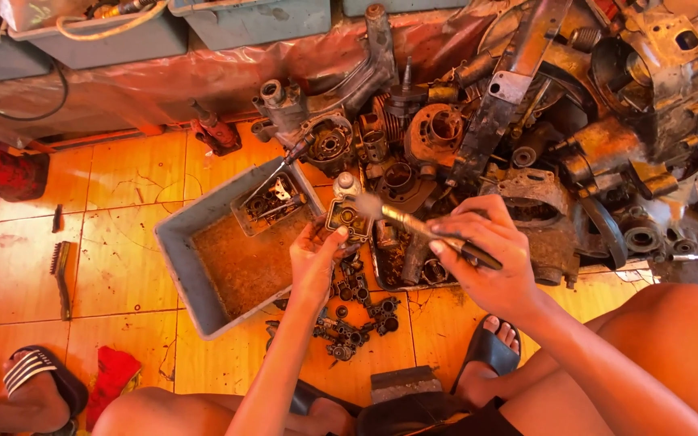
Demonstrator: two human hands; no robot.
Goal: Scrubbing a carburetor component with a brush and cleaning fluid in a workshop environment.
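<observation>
An orange tiled floor (131, 173) carries everything. A grey rectangular tray (183, 266) sits on it near the middle. Beside the tray's near corner lies a cluster of small dark metal parts (357, 311), with a grey block (401, 381) closer in. A heap of rusty engine parts (527, 121) covers the far right of the floor. Toward the left edge lie a wire brush (62, 274) and a red cloth (111, 375). A red tool (216, 133) rests near the far edge.

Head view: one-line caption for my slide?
Left hand holds a small metal part while right hand brushes it over a grey tray.
</observation>
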